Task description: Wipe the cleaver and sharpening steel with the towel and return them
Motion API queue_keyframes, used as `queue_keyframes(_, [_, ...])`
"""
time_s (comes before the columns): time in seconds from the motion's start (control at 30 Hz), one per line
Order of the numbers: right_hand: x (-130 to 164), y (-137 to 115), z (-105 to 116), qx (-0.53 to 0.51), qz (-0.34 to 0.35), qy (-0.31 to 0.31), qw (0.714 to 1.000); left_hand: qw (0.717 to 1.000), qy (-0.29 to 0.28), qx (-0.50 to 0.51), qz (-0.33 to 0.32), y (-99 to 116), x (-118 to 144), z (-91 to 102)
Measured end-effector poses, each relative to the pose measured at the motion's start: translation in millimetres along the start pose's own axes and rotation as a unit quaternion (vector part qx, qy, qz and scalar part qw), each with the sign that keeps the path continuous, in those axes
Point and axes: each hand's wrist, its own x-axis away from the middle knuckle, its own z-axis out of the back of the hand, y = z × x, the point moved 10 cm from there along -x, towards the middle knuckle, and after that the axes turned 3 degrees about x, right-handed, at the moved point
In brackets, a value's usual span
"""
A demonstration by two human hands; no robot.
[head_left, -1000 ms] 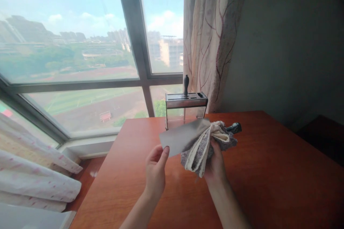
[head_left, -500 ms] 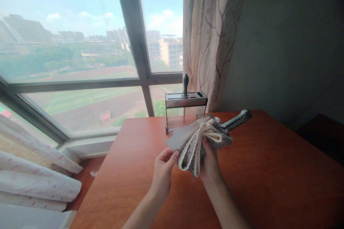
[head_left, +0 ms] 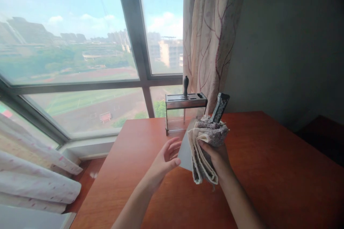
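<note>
Left hand (head_left: pixel 166 157) seen open above the table (head_left: pixel 129 186), fingers spread, thumb tip touching the lower edge of the cleaver blade (head_left: pixel 185 154). At its 3 o'clock, right hand (head_left: pixel 218 157) is closed on the folded cloth (head_left: pixel 205 146) wrapped around the blade; handle (head_left: pixel 220 107) points to 12 o'clock. Knife rack (head_left: pixel 185 105) stands behind.
</note>
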Motion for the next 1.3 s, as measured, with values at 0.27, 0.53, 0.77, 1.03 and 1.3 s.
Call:
queue_keyframes(0.27, [-8.8,15.8,2.9,-0.102,-0.027,-0.005,0.994,0.996,-0.006,0.083,0.016,-2.5,1.9,2.5])
queue_keyframes(0.53, [-9.9,17.2,-1.0,-0.111,-0.046,-0.007,0.993,0.988,0.019,0.136,0.071,-20.7,-1.7,13.0])
queue_keyframes(0.77, [-3.7,3.6,-5.0,-0.036,-0.028,-0.031,0.998,0.993,0.113,0.015,0.0,25.5,-6.0,35.4])
queue_keyframes(1.03, [-2.5,-2.9,-28.4,0.059,0.015,-0.069,0.996,0.981,0.015,-0.15,-0.124,162.8,-60.4,-54.5])
queue_keyframes(1.3, [-6.2,-15.7,-42.8,0.151,0.08,-0.124,0.977,0.937,-0.032,-0.313,-0.149,161.7,-111.4,-102.8])
